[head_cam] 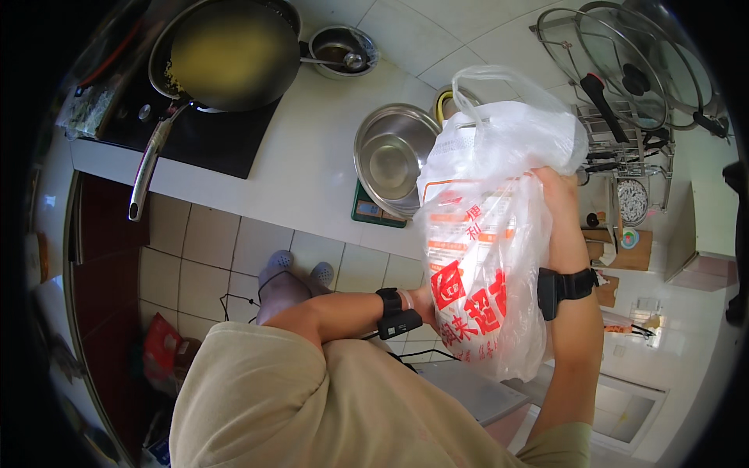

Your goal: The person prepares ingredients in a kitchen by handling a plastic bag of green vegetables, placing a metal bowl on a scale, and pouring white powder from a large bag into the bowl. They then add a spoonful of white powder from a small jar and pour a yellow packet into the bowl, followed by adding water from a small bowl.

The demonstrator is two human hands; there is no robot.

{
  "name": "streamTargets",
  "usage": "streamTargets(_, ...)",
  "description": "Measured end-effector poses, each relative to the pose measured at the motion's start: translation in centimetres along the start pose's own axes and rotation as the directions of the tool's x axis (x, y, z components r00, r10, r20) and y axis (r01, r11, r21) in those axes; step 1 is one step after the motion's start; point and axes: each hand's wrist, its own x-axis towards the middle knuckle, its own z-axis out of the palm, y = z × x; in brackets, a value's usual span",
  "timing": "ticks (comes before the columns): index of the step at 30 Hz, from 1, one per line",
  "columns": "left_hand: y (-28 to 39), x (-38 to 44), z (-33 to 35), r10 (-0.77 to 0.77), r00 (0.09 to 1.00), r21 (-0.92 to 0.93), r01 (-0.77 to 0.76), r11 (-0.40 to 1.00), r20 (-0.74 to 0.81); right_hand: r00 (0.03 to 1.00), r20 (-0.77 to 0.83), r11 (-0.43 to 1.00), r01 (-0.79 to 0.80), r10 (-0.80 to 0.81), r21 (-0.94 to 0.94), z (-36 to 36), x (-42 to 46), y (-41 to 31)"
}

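I hold a translucent white plastic shopping bag (497, 304) with red printing up before my chest. Inside it shows a white package (453, 158) with orange print, its upper part rising past the red lettering. My left hand (426, 301) supports the bag low on its left side, its fingers hidden behind the plastic. Higher up, my right hand (553, 180) grips the bag's right edge near the loose handles, fingers mostly covered. Just left of the bag, a stainless steel bowl (374, 140) rests on a green kitchen scale (364, 206).
A frying pan (151, 158) stands on the black cooktop (234, 149); a blurred round patch covers much of it. A small metal pot (336, 73) with a ladle (352, 61) sits behind. At right, a wire rack (667, 158) holds glass lids (614, 44). Cables lie near my feet.
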Motion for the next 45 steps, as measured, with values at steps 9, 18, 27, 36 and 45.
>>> streamTargets(9, -0.4, 0.5, 0.3, -0.004, 1.000, 0.026, 0.003, 1.000, 0.029, 0.996, 0.091, 0.992, 0.032, -0.021, -0.119, 0.9, 2.3, 0.1)
streamTargets(18, -0.2, 0.6, 0.1, 0.000, 0.998, 0.077, -0.005, 0.997, 0.057, 0.997, 0.071, 0.974, 0.044, -0.029, -0.222, 1.8, 2.3, -2.4)
streamTargets(27, 0.2, 1.2, -0.4, 0.022, 0.997, 0.096, -0.029, 0.995, 0.073, 0.988, 0.122, 0.966, -0.060, 0.094, -0.252, 2.7, 2.4, -5.2)
streamTargets(36, 0.7, 1.8, -0.6, 0.001, 0.998, 0.112, -0.009, 0.994, 0.069, 0.971, 0.115, 0.943, -0.168, 0.208, -0.287, 3.0, 4.1, -4.7)
streamTargets(45, 0.5, 1.3, -0.7, 0.030, 0.998, 0.103, -0.037, 0.994, 0.063, 0.978, 0.190, 0.981, -0.053, 0.089, -0.188, 3.6, 3.1, -5.2)
